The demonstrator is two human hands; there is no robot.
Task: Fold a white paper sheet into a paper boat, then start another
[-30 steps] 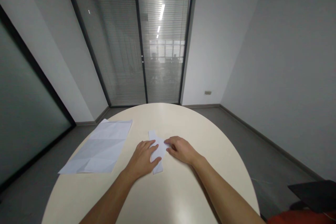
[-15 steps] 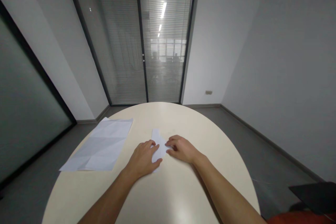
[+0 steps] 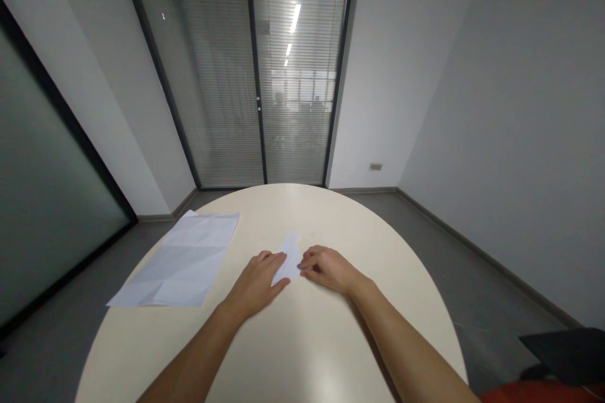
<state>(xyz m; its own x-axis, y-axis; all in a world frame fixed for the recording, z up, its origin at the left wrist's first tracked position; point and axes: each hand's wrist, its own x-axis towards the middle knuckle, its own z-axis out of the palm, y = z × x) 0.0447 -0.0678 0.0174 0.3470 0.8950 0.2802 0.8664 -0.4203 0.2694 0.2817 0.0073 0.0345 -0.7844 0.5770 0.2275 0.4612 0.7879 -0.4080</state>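
Paper on the desk has just swung its far end rightward; repositioning, I'd say. The left hand keeps thumb and fingers spread beside it; the right hand's bunch at its edge, pinching or not I can't tell.

Left forearm and right forearm angled inward, left hand palm down, thumb spread from fingers, right hand near it, fingers curled toward thumb, possibly pinching, fingertips hard to see
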